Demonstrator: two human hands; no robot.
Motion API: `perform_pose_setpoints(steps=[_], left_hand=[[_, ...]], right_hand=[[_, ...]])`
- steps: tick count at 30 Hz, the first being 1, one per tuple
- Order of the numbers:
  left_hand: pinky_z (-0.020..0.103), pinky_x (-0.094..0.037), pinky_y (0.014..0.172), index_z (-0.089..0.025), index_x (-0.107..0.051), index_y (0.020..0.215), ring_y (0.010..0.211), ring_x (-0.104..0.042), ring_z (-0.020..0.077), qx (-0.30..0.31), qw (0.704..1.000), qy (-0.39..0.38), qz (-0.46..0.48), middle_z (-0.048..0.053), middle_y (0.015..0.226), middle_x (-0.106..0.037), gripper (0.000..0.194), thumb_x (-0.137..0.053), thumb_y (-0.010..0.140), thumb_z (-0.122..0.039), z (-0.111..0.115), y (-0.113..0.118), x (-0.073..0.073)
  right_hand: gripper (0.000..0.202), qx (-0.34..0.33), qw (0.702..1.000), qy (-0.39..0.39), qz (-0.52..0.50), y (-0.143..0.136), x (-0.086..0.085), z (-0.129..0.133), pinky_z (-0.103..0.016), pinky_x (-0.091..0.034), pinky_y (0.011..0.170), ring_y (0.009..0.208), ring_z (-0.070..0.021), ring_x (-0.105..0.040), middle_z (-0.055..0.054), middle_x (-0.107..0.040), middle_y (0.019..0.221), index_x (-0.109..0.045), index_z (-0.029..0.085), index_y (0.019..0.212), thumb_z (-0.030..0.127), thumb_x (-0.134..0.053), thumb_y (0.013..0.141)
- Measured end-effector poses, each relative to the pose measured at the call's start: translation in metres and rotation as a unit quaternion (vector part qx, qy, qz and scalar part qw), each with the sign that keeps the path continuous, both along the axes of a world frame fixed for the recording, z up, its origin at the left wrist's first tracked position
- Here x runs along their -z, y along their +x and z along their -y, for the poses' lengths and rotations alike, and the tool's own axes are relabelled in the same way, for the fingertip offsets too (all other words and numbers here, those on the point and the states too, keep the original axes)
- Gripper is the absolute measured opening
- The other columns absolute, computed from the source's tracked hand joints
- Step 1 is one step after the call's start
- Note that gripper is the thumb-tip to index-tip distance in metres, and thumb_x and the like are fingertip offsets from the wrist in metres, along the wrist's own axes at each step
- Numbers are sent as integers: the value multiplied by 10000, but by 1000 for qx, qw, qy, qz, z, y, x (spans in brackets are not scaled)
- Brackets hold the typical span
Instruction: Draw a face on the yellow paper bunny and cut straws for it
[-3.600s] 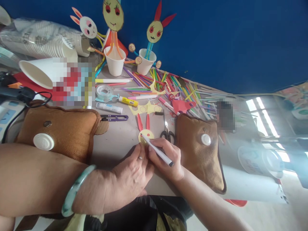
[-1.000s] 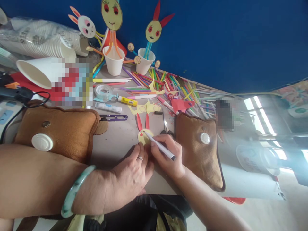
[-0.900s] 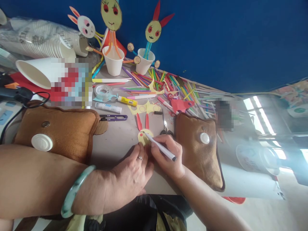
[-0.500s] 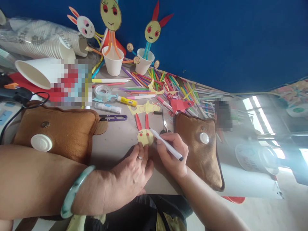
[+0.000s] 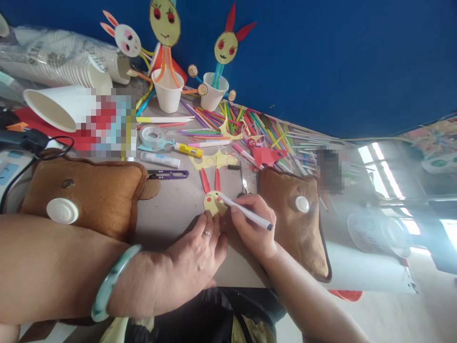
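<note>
A yellow paper rabbit face [image 5: 213, 207] with red ears and red eyes lies flat on the table. Small dark lashes show above its left eye. My left hand [image 5: 198, 247], wearing a ring, presses the face's lower edge down with stretched fingertips, its thumb apart. Pinched in my right hand [image 5: 255, 228] is a white marker pen [image 5: 250, 216] with a black end. The pen's tip is at the face, just above the right eye; I cannot tell whether it touches the paper. Scissors [image 5: 244, 183], partly hidden, lie behind my right hand.
Brown plush pillows [image 5: 103, 200] [image 5: 285, 224] flank my hands. Purple thread snips [image 5: 169, 175], a glue stick [image 5: 188, 149], a tape roll [image 5: 152, 137] and yellow paper scraps [image 5: 210, 160] lie ahead. Finished paper figures stand in white cups [image 5: 169, 95] by the blue wall, near coloured sticks [image 5: 246, 119].
My right hand has moved the pen tip slightly left, from the face's right edge to above its right eye. My left hand keeps its place.
</note>
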State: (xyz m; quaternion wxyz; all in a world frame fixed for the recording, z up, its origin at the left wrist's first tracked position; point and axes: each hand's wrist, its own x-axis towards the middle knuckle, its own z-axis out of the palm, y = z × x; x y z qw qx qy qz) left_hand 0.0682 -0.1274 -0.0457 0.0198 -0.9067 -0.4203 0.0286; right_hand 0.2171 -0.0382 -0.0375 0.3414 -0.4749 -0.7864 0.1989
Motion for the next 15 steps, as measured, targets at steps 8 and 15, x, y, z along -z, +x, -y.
perform_pose_setpoints(steps=[8,15], left_hand=[[589,-223,1057,-104,-539,1348,1259,-487,446,-7,1000,-12,11,285,1387,-505,847,-505,777,-728,1,0,1],[594,-238,1043,-89,-545,1340,1253,-488,468,2,1000,-11,10,306,1375,-506,834,-504,788,-714,0,-2,0]], right_hand=[[82,39,999,1,-11,1,-3,-5,-223,-454,472,477,-112,-548,45,-609,568,-571,225,704,164,-604,749],[85,16,1000,-17,-10,0,1,-6,-214,-453,486,496,-106,-557,46,-617,587,-562,216,710,162,-606,760]])
